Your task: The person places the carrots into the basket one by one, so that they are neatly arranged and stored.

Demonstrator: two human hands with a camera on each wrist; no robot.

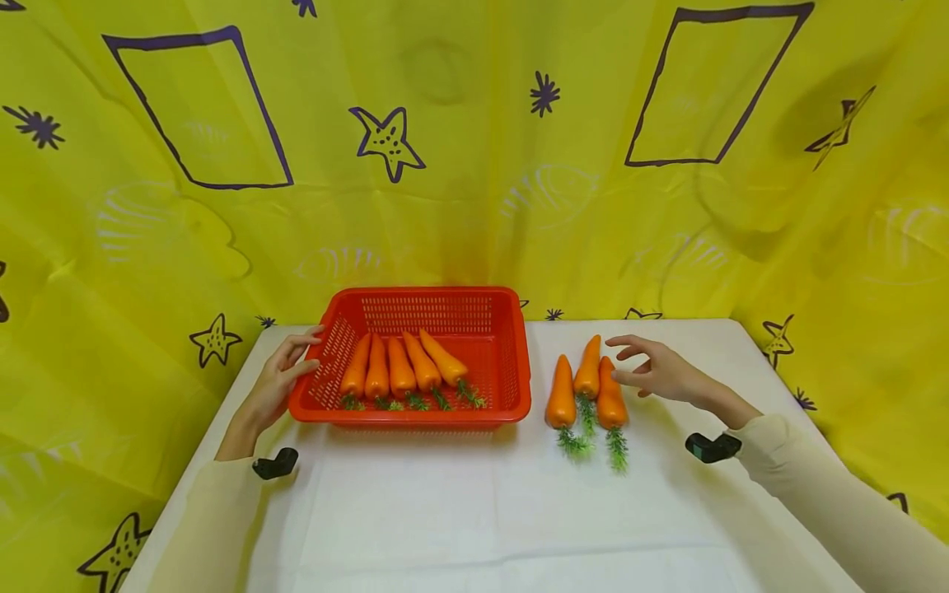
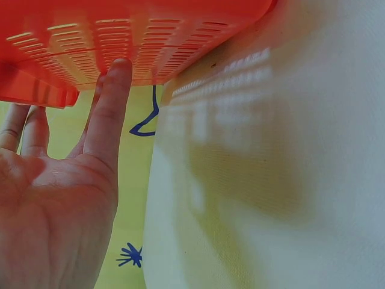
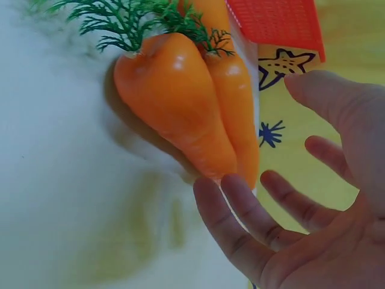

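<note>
Several orange carrots (image 1: 401,368) with green tops lie side by side in a red plastic basket (image 1: 511,412). My left hand (image 1: 280,375) is at the basket's left side, fingers extended. One fingertip appears to touch the slotted wall (image 2: 162,42) in the left wrist view. To the right of the basket, three more carrots (image 1: 561,395) lie on the table, tips pointing away from me. Just right of them is my right hand (image 1: 662,372), fingers spread and holding nothing. Its fingertips come close to the tip of the nearest carrot (image 3: 174,96) in the right wrist view; contact is unclear.
A white cloth covers the table (image 1: 415,511). Behind it and along both sides hangs a yellow curtain (image 1: 474,206) with dark stars and frames drawn on it. Dark devices (image 1: 276,464) are strapped at both wrists.
</note>
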